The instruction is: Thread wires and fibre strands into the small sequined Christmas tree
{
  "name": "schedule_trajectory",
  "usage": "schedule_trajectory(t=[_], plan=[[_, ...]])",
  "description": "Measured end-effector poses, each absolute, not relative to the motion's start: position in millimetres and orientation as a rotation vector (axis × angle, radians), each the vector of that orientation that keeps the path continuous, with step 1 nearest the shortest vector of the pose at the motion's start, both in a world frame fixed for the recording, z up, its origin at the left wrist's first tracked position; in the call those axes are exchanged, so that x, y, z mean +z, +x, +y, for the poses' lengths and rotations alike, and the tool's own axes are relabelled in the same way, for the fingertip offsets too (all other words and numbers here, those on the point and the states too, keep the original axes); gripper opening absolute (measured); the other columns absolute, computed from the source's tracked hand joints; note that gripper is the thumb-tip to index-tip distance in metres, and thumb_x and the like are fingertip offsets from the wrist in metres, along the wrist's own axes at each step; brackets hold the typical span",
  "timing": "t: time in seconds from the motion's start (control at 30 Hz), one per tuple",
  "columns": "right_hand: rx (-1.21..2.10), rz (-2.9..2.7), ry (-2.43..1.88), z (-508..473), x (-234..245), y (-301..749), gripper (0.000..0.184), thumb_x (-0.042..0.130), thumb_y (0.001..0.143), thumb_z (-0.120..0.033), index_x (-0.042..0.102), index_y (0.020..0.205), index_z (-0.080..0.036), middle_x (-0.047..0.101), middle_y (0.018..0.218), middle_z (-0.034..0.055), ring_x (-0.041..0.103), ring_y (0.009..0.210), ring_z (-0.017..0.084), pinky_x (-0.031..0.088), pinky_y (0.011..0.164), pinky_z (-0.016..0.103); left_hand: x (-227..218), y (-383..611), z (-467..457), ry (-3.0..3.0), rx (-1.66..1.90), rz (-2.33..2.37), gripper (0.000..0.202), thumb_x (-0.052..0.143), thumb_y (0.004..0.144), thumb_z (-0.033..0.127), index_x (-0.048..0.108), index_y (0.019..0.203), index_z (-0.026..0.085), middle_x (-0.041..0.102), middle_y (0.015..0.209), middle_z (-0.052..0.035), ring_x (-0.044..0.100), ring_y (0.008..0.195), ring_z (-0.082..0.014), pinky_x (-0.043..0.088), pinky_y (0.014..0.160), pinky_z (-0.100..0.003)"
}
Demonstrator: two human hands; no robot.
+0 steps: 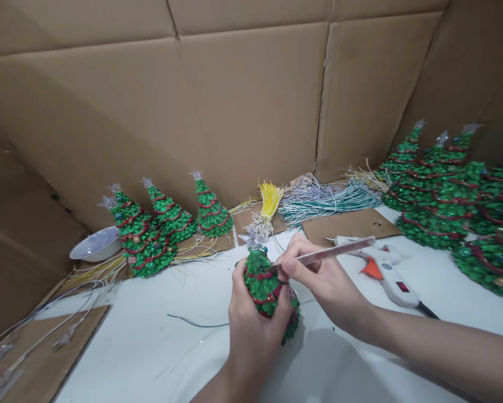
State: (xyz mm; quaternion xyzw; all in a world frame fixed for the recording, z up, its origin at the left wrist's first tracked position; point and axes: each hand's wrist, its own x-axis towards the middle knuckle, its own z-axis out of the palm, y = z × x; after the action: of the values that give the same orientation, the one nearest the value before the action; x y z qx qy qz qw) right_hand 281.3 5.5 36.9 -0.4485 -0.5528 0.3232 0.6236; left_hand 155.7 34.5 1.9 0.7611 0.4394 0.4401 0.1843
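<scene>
Green and glittering, a small Christmas tree (260,286) with red garlands is being held just above or on a white table (150,324); the left hand (250,324) is clasping its sides; the right hand (318,275), close by, is pinching a flat stick (339,250), its tip pointing at the tree's upper part. Beyond, yellow wires (270,198) and teal wires (335,198) are lying bundled; a white glue gun (396,282) is resting rightward; more trees (440,196) are standing at both sides.
</scene>
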Motion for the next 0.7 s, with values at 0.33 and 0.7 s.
schedule_trajectory(t=[0.33,0.7], plan=[[0.24,-1.459,-0.976,2.1,37.1,285.1,0.01,0.059,0.079,-0.023,0.058,0.07,-0.02,0.055,0.069,-0.0002,0.053,0.068,0.012,0.045,0.062,0.026,-0.6,152.5,34.9,2.169,1.218,1.179,0.049,0.053,0.077,0.036,0.035,0.118,0.016,0.061,0.095,-0.0097,0.062,0.082,-0.0213,0.049,0.067,-0.032],[-0.059,-1.64,-0.911,-3.0,43.6,284.0,0.006,0.058,0.078,-0.014,0.061,0.081,-0.019,0.061,0.075,0.0032,0.062,0.072,0.013,0.053,0.066,0.023,-3.0,151.1,35.5,2.206,1.217,1.159,0.049,0.052,0.077,0.036,0.035,0.118,0.015,0.061,0.093,-0.0103,0.061,0.08,-0.0217,0.049,0.065,-0.032]])
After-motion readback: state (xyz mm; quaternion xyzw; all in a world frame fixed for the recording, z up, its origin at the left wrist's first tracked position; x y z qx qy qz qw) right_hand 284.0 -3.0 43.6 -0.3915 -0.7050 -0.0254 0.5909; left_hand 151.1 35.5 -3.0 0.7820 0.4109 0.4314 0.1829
